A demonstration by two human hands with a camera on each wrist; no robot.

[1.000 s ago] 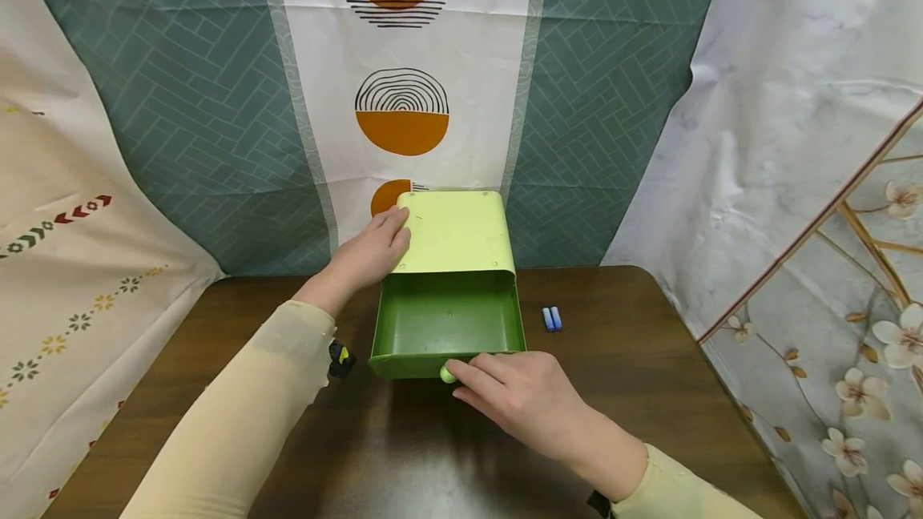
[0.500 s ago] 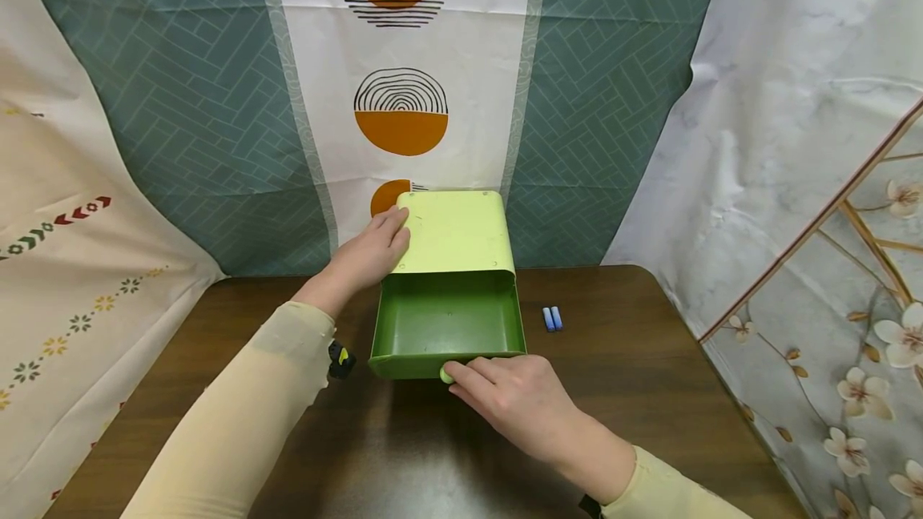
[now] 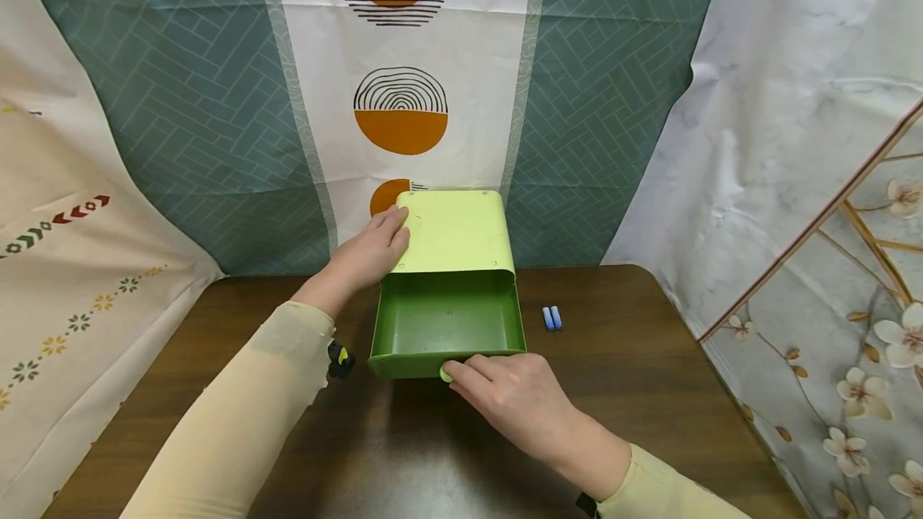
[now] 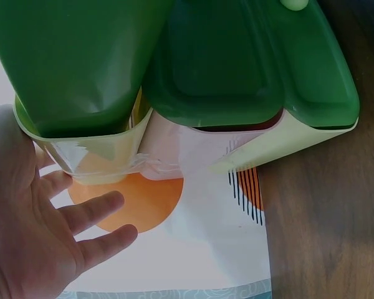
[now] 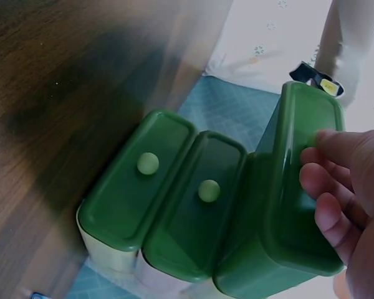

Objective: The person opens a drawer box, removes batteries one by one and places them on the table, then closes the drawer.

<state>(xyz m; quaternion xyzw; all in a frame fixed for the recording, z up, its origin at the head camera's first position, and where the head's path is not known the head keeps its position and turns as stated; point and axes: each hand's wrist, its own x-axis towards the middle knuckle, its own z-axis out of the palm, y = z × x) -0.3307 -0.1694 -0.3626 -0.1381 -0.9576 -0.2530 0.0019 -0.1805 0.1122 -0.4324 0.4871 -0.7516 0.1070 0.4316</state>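
A small drawer cabinet (image 3: 454, 231) with a pale yellow-green top stands at the back of the table. Its green top drawer (image 3: 404, 367) is pulled out, and its bare floor shows. My right hand (image 3: 515, 399) pinches the light green knob (image 3: 445, 375) on that drawer's front. Against the cabinet's upper left side rests my left hand (image 3: 364, 255), whose fingers (image 4: 100, 210) are spread in the left wrist view. Two lower drawers, a middle one (image 5: 196, 218) and a bottom one (image 5: 128, 199), are closed in the right wrist view.
Two small blue-and-white cylinders, like batteries (image 3: 553, 319), lie on the brown wooden table (image 3: 613, 375) right of the cabinet. A patterned cloth (image 3: 476, 102) hangs behind it, with more cloth at both sides. A black device (image 3: 340, 359) sits at the left wrist.
My right hand and wrist have shifted slightly left while keeping the knob. The drawer, the cabinet and my left hand stay where they were.
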